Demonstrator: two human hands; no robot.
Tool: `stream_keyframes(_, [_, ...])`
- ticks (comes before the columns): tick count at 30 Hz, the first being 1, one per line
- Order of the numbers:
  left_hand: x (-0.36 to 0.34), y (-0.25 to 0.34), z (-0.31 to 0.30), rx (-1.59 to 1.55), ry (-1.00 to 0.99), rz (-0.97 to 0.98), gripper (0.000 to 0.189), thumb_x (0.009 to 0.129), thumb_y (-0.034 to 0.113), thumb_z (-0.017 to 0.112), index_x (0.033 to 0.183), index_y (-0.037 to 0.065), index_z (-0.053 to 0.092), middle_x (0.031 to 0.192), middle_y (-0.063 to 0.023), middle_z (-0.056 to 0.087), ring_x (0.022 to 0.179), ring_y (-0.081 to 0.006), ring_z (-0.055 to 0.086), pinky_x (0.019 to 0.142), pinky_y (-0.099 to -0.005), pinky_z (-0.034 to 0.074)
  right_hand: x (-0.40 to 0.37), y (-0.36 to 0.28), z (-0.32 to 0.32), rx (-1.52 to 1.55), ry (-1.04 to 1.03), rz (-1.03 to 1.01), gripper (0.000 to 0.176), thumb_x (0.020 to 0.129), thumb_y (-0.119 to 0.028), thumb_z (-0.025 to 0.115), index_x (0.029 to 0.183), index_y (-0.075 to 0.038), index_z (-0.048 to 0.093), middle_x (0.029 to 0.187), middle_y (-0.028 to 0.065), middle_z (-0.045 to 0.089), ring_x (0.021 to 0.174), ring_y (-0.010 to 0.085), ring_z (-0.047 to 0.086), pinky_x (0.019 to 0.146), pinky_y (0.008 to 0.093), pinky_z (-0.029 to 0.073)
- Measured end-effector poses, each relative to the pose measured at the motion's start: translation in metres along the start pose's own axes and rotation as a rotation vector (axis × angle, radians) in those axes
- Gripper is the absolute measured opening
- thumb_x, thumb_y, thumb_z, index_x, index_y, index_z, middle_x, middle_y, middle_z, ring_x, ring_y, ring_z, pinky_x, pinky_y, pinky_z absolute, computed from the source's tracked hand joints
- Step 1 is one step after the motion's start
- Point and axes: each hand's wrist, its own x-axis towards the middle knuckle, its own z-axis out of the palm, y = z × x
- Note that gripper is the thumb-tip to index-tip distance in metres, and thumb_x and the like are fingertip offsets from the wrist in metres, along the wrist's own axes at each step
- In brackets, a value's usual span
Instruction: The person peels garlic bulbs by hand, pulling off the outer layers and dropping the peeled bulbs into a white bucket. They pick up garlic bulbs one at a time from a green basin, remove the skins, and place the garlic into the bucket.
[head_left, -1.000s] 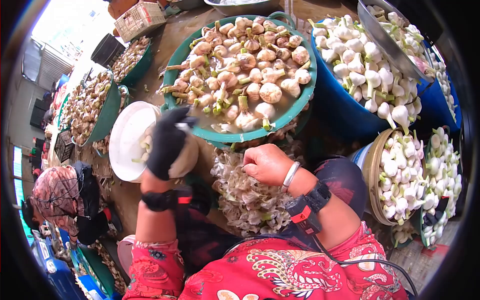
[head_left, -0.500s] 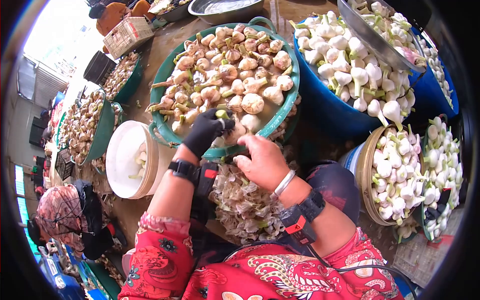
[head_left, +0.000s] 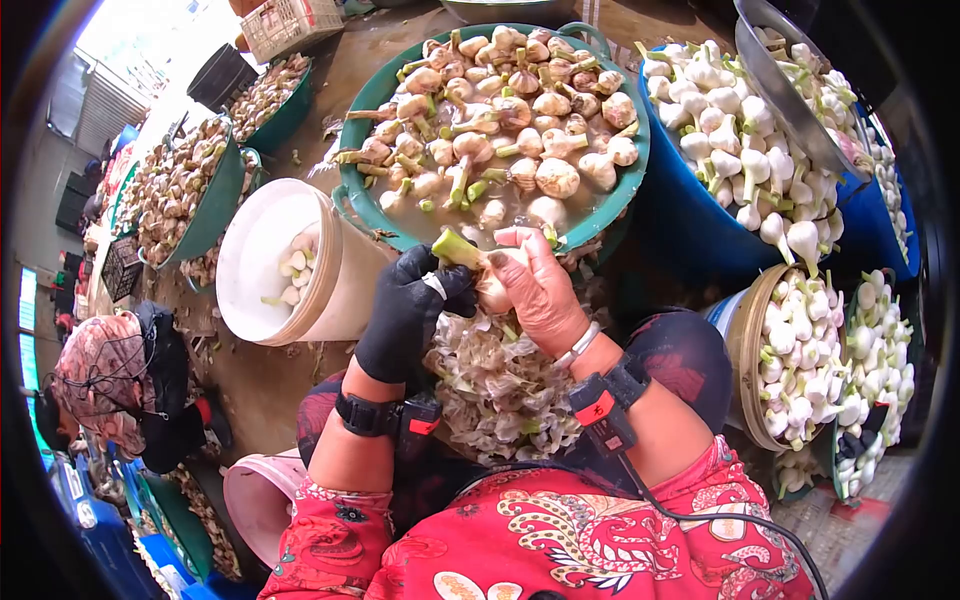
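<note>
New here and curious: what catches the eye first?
At centre, a black-gloved left hand and a bare right hand grip one garlic bulb above a heap of papery skins in the lap. Behind them stands a green basin of unpeeled garlic in water, with a blue tub of white peeled bulbs to its right.

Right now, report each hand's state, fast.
Left hand: closed on the garlic bulb, at its stem end.
Right hand: closed on the same garlic bulb.
</note>
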Motion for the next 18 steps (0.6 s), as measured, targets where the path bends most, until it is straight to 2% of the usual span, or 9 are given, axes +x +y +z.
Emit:
stream_keyframes(1, [-0.001,0.000,-0.002,-0.007,0.004,-0.002,0.023,0.086,0.015,0.061,0.102,-0.002,0.060,0.080,-0.0073,0.063,0.066,-0.0145,0.060,0.062,-0.0269,0.051,0.001,-0.002,-0.002,-0.005,-0.003,0.006,0.037,0.092,-0.030,0.061,0.112,-0.003,0.046,0.082,0.0016,0.057,0.068,0.0056,0.053,0.060,0.0224,0.046])
stream_keyframes(3, [-0.002,0.001,-0.005,-0.020,0.031,0.001,0.022,0.086,0.014,0.059,0.100,-0.002,0.060,0.078,-0.0070,0.063,0.066,-0.0147,0.060,0.063,-0.0273,0.051,0.002,-0.009,-0.009,0.210,-0.189,0.245,0.037,0.094,-0.034,0.057,0.114,-0.005,0.046,0.088,0.0038,0.056,0.074,0.0098,0.055,0.065,0.0256,0.046])
stream_keyframes(4, [-0.002,0.002,-0.005,-0.022,0.033,0.001,0.022,0.086,0.014,0.059,0.100,-0.002,0.060,0.078,-0.0070,0.063,0.066,-0.0147,0.060,0.063,-0.0273,0.051,0.003,-0.011,-0.005,0.241,-0.126,0.321,0.042,0.092,-0.040,0.058,0.114,-0.007,0.045,0.081,0.0056,0.057,0.069,0.0128,0.057,0.060,0.0275,0.046])
stream_keyframes(7, [-0.003,0.003,-0.005,-0.033,0.030,-0.009,0.022,0.087,0.015,0.059,0.100,-0.002,0.060,0.078,-0.0068,0.062,0.066,-0.0141,0.060,0.064,-0.0274,0.051,0.010,-0.006,-0.008,0.269,-0.178,0.357,0.045,0.089,-0.037,0.062,0.118,-0.008,0.042,0.087,0.0055,0.057,0.073,0.0129,0.057,0.062,0.0282,0.048])
stream_keyframes(9, [-0.005,0.009,-0.008,-0.066,0.058,-0.010,0.024,0.087,0.017,0.060,0.102,-0.002,0.060,0.079,-0.0063,0.063,0.066,-0.0134,0.060,0.063,-0.0267,0.050,0.009,-0.007,-0.005,0.259,-0.179,0.293,0.053,0.085,-0.028,0.068,0.123,-0.008,0.037,0.094,0.0050,0.056,0.078,0.0121,0.056,0.067,0.0281,0.049])
stream_keyframes(12, [-0.003,0.009,-0.010,-0.090,0.063,-0.067,0.022,0.085,0.016,0.064,0.099,-0.001,0.062,0.078,-0.0050,0.063,0.063,-0.0127,0.059,0.059,-0.0253,0.049,0.007,-0.010,-0.005,-0.204,-0.279,0.071,0.062,0.077,-0.013,0.069,0.127,-0.006,0.032,0.098,0.0039,0.055,0.083,0.0094,0.055,0.071,0.0248,0.048])
stream_keyframes(15, [-0.002,0.001,-0.014,-0.098,0.032,-0.082,0.020,0.083,0.014,0.067,0.097,0.001,0.064,0.076,-0.0035,0.064,0.062,-0.0110,0.058,0.058,-0.0245,0.047,0.003,-0.021,-0.006,0.022,-0.288,0.195,0.062,0.078,-0.013,0.068,0.127,-0.006,0.031,0.098,0.0043,0.055,0.081,0.0097,0.055,0.071,0.0249,0.048])
stream_keyframes(17, [-0.003,0.002,-0.015,-0.053,-0.011,-0.052,0.016,0.082,0.010,0.066,0.095,0.002,0.065,0.078,-0.0035,0.064,0.062,-0.0104,0.058,0.057,-0.0245,0.047,0.003,-0.021,-0.007,0.073,-0.291,0.226,0.063,0.079,-0.015,0.067,0.128,-0.007,0.030,0.097,0.0053,0.056,0.078,0.0115,0.058,0.066,0.0257,0.050])
stream_keyframes(18, [-0.004,0.002,-0.014,-0.054,-0.012,-0.051,0.016,0.082,0.010,0.066,0.095,0.002,0.065,0.078,-0.0035,0.064,0.062,-0.0104,0.058,0.057,-0.0245,0.047,0.003,-0.023,-0.007,0.214,-0.275,0.335,0.061,0.080,-0.016,0.066,0.128,-0.007,0.030,0.096,0.0060,0.057,0.079,0.0129,0.059,0.063,0.0260,0.050])
